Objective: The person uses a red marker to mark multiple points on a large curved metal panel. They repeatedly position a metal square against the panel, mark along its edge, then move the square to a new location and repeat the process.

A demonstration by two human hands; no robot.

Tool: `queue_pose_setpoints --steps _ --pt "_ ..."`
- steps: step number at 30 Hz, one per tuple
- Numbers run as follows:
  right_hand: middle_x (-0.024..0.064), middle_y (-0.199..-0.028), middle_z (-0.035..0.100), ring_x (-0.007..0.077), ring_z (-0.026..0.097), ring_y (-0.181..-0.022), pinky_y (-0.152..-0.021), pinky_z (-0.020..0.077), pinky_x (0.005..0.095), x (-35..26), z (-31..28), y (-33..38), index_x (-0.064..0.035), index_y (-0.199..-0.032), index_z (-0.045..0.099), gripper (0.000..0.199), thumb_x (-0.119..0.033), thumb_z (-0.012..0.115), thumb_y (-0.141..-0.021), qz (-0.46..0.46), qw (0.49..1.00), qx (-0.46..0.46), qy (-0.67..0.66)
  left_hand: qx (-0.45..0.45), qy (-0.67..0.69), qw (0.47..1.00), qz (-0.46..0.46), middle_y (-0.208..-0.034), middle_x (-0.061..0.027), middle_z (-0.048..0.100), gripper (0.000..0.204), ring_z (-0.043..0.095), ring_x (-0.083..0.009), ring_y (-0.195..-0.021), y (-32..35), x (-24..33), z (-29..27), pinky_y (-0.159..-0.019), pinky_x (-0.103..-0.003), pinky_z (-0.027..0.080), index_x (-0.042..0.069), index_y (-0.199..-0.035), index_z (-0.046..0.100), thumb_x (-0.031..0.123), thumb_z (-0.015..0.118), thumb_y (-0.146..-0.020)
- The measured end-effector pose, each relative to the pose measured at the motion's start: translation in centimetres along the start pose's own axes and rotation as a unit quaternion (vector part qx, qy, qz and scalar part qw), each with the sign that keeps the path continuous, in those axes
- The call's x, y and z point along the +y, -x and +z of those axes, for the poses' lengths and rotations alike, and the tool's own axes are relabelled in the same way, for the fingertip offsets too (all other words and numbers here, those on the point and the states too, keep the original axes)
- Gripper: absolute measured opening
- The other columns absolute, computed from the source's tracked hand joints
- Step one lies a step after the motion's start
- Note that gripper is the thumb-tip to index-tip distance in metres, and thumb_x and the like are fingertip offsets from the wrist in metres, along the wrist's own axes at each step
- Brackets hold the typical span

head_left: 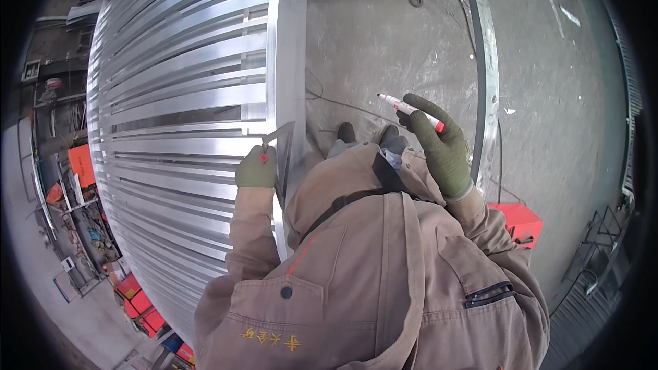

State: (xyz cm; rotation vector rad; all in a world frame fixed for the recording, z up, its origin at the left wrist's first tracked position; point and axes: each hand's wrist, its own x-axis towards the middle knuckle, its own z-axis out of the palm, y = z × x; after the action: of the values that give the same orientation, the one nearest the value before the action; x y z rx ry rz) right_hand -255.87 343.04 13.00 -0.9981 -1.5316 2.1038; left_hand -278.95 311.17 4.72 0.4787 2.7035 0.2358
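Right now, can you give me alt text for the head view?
Gloved left hand holds a metal square against a slatted metal panel; gloved right hand holds a red-capped marker up over the concrete floor.

A metal workshop: slatted aluminium panel (185, 96), concrete floor (384, 34), cluttered racks (75, 212).

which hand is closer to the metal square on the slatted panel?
Left. The left hand grips the metal square against the slatted panel; the right hand holds a red marker off beside it.
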Motion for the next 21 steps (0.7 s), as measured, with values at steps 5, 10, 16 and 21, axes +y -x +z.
queue_pose_setpoints --steps 5,10,16,21 --pt "0.0109 -0.124 0.079 0.013 0.073 -0.108 -0.091 0.0581 0.0275 1.7 0.6 0.5 0.0013 -0.145 0.069 0.04 -0.019 0.072 -0.11 0.034 0.999 0.015 -0.017 -0.007 -0.023 1.0 0.006 -0.096 -0.0224 0.079 0.039 0.076 -0.0461 -0.093 -2.3 1.1 0.3 -0.086 -0.057 0.059 0.01 -0.104 0.074 0.046 0.059 -0.107" --pt "0.0064 -0.119 0.078 0.0079 0.069 -0.1 -0.085 0.057 0.0249 3.0 1.4 0.8 -0.0001 -0.144 0.07 0.04 -0.02 0.073 -0.11 0.057 0.998 0.03 -0.028 0.001 -0.092 0.996 0.015 -0.101 -0.0217 0.079 0.04 0.074 -0.0469 -0.099 -7.0 2.6 0.9 -0.088 -0.057 0.058 0.012 -0.107 0.073 0.048 0.056 -0.107" --pt "0.0032 -0.117 0.077 0.0063 0.067 -0.1 -0.084 0.054 0.0232 3.9 1.5 1.0 -0.0005 -0.144 0.071 0.039 -0.02 0.072 -0.111 0.072 0.995 0.065 -0.024 -0.014 -0.179 0.979 0.099 -0.097 -0.0209 0.08 0.04 0.077 -0.0451 -0.093 -11.7 1.6 4.2 -0.086 -0.057 0.06 0.011 -0.107 0.075 0.046 0.055 -0.109" --pt "0.0031 -0.117 0.077 0.006 0.066 -0.099 -0.083 0.0533 0.0227 5.5 1.0 0.8 -0.0001 -0.143 0.071 0.038 -0.02 0.072 -0.111 0.102 0.99 0.091 -0.04 0.001 -0.145 0.989 0.035 -0.092 -0.0199 0.08 0.04 0.077 -0.0447 -0.089 -10.3 3.1 3.7 -0.083 -0.056 0.06 0.01 -0.101 0.074 0.045 0.055 -0.109"
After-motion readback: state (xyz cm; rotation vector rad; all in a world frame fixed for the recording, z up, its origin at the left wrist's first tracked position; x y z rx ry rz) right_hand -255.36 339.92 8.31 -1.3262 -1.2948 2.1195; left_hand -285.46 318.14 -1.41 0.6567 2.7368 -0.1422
